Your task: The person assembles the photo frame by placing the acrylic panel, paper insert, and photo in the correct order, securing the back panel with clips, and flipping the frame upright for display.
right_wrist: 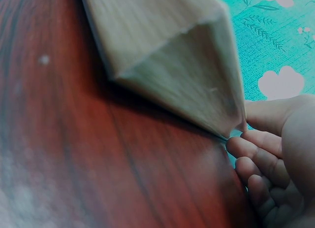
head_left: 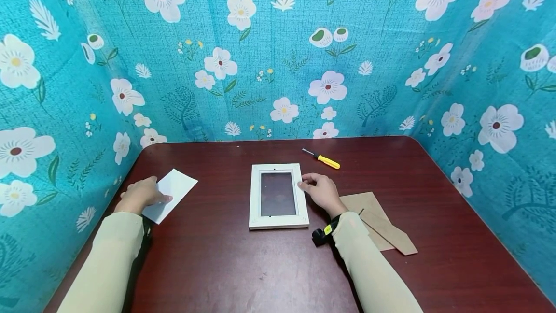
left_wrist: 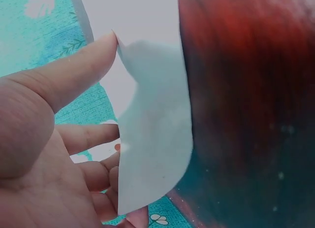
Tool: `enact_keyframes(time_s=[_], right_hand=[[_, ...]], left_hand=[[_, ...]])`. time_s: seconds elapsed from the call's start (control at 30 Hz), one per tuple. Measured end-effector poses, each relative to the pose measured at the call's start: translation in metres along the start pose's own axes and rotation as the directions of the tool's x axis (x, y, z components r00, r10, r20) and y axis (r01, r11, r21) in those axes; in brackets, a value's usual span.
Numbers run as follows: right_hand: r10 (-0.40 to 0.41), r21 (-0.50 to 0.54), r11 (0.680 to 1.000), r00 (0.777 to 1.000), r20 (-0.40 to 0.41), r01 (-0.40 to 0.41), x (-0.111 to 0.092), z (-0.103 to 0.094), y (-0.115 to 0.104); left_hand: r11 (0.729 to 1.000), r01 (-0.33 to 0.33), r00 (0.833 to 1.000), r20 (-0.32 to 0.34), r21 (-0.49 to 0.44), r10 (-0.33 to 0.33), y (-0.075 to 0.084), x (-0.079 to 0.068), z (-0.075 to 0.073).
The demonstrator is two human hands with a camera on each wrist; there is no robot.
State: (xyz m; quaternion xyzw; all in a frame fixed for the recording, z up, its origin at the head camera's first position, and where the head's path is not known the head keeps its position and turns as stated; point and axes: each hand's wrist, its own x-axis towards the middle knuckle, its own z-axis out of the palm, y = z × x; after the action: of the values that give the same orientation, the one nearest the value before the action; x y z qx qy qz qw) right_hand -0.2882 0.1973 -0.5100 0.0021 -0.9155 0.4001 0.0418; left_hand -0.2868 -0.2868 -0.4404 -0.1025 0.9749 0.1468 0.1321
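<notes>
L hand [head_left: 142, 194] pinches white sheet [head_left: 177, 188] betw. thumb & fingers, L side of table [head_left: 208, 260]. R hand [head_left: 321, 190] pinches R edge of white frame [head_left: 256, 197], mid-table. Frame's opening looks dark; clear pane or bare tabletop thru it, can't tell. Yellow screwdriver [head_left: 327, 161] beyond R hand; brown board [head_left: 372, 206] by R wrist.

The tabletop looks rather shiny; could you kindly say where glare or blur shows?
Head: pale sheen on the near tabletop, little blur; left wrist: paper washed out near the top, tabletop blurred; right wrist: frame soft, greyish sheen at lower left.
</notes>
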Motion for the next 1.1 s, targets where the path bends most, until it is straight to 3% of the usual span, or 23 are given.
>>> enact_keyframes(time_s=[0.3, 0.53, 0.77, 1.1], right_hand=[[-0.012, 0.003, 1.000, 1.000, -0.002, 0.012, -0.001, -0.002, -0.001], [-0.003, 0.005, 1.000, 1.000, -0.002, 0.003, -0.001, -0.002, -0.002], [-0.005, -0.001, 1.000, 1.000, 0.000, 0.005, -0.001, -0.002, -0.002], [-0.015, 0.017, 1.000, 1.000, 0.003, 0.015, -0.001, -0.001, 0.000]], left_hand=[[1.000, 0.004, 1.000, -0.014, 0.018, -0.004, 0.001, 0.001, 0.000], [0.999, 0.002, 0.999, 0.037, -0.041, -0.001, 0.000, 0.005, -0.002], [0.996, -0.085, 0.996, 0.001, -0.013, 0.085, -0.005, 0.007, -0.007], [0.990, -0.134, 0.991, -0.006, -0.039, 0.133, -0.010, -0.005, -0.014]])
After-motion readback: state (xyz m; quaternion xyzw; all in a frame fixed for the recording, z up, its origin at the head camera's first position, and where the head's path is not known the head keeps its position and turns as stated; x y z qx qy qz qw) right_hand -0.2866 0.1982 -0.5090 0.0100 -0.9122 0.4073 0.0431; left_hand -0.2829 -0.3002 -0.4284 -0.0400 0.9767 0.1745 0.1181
